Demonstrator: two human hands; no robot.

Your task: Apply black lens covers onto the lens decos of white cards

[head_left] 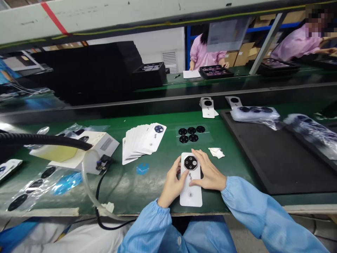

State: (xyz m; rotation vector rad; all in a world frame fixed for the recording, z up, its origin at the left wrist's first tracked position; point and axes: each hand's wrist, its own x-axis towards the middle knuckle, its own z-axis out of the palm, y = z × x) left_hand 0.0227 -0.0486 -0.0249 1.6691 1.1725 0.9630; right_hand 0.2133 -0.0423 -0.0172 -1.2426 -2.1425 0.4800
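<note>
The left hand (171, 182) and right hand (210, 172) share one grip on a white card (191, 201), which lies between them, its long axis running near to far. Both hands pinch it: each thumb presses on the face while the fingers close along the side edges. A black disc (190, 163) sits at the card's far end, between the hands; the left thumb is at its near-left rim, the right fingers reach the card's far right corner, and the right thumb lies lower, across the right part of the face. Neither hand is clearly nearer the disc. The card's near end sticks out free toward the body. I cannot tell whether the card touches the counter (158, 189).

The left forearm comes in from the near left, its hand pointing far and slightly right; the right forearm slants in from the near right, its hand pointing far and left.

Outward, a clear sheet with black discs (191, 130) lies just beyond the card, directly far of the grip. A crumpled white scrap (216, 152) is to the right of it, nearer the right hand. A fan of white cards (139, 142) lies far left, on the left hand's side, and a black tray (260, 165) stands well to the right.
</note>
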